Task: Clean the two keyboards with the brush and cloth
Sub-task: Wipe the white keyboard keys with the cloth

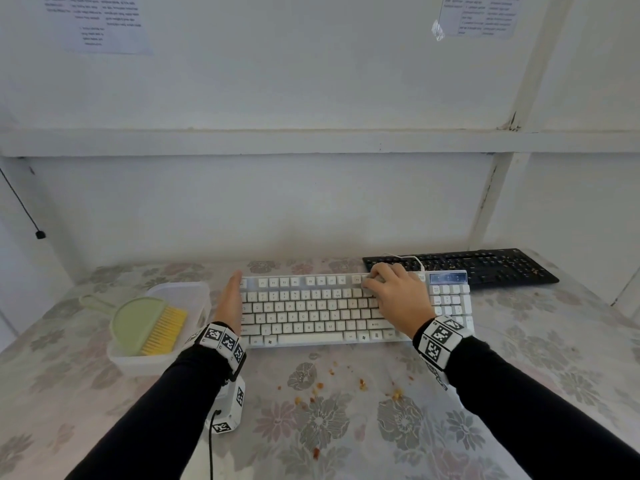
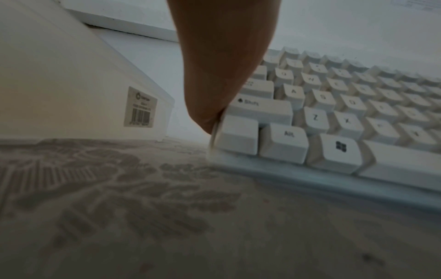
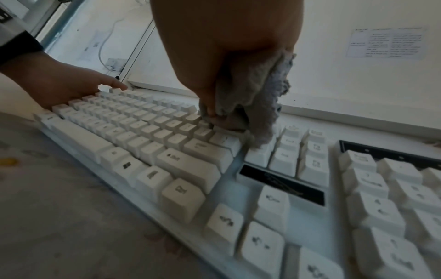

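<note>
A white keyboard lies across the middle of the flowered table. My right hand grips a bunched grey cloth and presses it on the keys at the upper right of the main block. My left hand lies flat, fingers straight, against the keyboard's left end. A black keyboard sits behind, at the right. The brush, with yellow bristles, lies with a green dustpan in a clear plastic tub at the left.
Orange-brown crumbs are scattered on the tablecloth in front of the white keyboard. A white cable runs across the black keyboard. The wall and a shelf ledge rise close behind the table.
</note>
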